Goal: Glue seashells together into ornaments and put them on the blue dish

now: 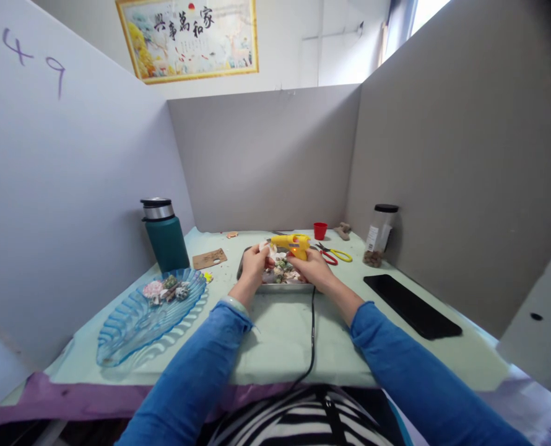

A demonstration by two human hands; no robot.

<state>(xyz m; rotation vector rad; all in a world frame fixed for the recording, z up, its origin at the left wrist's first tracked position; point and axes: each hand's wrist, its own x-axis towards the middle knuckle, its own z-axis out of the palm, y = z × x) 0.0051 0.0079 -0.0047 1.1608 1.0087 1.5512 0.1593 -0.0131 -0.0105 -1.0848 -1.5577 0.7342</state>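
Note:
My right hand (313, 267) is wrapped round the grip of a yellow hot glue gun (288, 242), whose nozzle points left. Its black cord (313, 334) runs down over the table's front edge. Between the fingers of my left hand (255, 266) is a small whitish piece (270, 249), close to the nozzle; I cannot make out its kind. Both hands are above a metal tray (287, 288) that holds many small shells or stones (282, 271), partly covered by the hands.
To the left are a blue leaf-shaped glass dish (134, 328) with shells, a teal bottle (166, 241) and a brown card (209, 258). Rightward lie scissors (340, 254), a red cup (320, 231), a clear jar (378, 238) and a black flat object (410, 305). Grey partitions (266, 161) enclose the table.

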